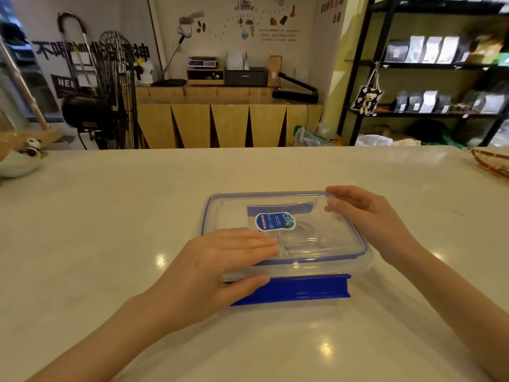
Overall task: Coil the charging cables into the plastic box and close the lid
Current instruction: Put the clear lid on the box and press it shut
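Note:
A clear plastic box (pixel 358 267) with blue trim stands on the white table in front of me. Its transparent lid (pixel 311 199) lies on top and carries a blue sticker (pixel 275 221). A coiled white charging cable (pixel 300 239) shows through the lid. The blue front latch flap (pixel 300 289) sticks out toward me, unfolded. My left hand (pixel 220 267) presses flat on the lid's near left part, with the thumb against the front edge. My right hand (pixel 366 213) rests with straight fingers on the lid's far right corner.
A white bowl with a panda figure (pixel 19 161) sits at the table's left edge. A woven basket (pixel 493 164) sits at the right edge. Beyond the table are a wooden counter, a standing fan and black shelves.

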A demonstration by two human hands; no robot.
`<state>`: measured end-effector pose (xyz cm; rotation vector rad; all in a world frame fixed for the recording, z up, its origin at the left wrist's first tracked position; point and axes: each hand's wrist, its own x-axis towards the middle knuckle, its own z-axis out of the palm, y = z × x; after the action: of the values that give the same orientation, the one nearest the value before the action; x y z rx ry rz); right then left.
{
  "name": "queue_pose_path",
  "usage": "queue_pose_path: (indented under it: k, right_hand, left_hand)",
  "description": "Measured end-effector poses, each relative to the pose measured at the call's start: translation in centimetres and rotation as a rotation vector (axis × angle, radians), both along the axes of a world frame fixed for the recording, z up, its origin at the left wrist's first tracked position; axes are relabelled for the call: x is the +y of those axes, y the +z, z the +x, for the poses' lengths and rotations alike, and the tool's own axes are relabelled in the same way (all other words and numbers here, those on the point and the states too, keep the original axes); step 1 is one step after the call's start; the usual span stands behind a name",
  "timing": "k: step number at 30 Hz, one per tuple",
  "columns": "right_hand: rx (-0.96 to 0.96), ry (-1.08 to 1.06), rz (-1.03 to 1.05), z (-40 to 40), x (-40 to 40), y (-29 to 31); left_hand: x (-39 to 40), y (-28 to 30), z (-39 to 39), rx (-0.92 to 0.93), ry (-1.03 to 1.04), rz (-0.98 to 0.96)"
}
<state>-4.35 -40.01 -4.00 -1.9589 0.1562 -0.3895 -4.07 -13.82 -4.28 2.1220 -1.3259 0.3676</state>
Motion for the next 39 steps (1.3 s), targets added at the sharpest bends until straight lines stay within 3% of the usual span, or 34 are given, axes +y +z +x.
queue_pose_path:
  k: [10, 20, 26, 30, 32, 35, 39]
  right_hand:
    - [0.049, -0.037, -0.317, 0.7, 0.2, 1.1]
    - [0.053, -0.075, -0.236, 0.8, 0.4, 0.7]
    - [0.142, 0.006, -0.533, 0.8, 0.0, 1.4]
    - [-0.249, 0.135, -0.562, -2.5, 1.4, 2.0]
    - [-0.369, 0.311, -0.728, -4.6, 2.4, 1.6]
    - [-0.348, 0.407, -1.126, -6.0, 3.1, -0.2]
    - [-0.338, 0.389, -1.256, -6.0, 3.2, -0.9]
  left_hand:
    - [0.1, -0.1, 0.2, -0.054, 0.018, 0.053]
    - [0.2, 0.0, 0.1, -0.128, 0.04, 0.145]
    - [0.0, -0.4, -0.2, -0.194, 0.079, 0.147]
    - [-0.2, -0.7, -0.8, -0.292, 0.117, 0.208]
    - [-0.4, -0.8, -1.2, -0.377, 0.139, 0.28]
    - [-0.8, -1.0, -1.2, -0.479, 0.173, 0.355]
    - [-0.9, -1.1, -1.3, -0.468, 0.176, 0.339]
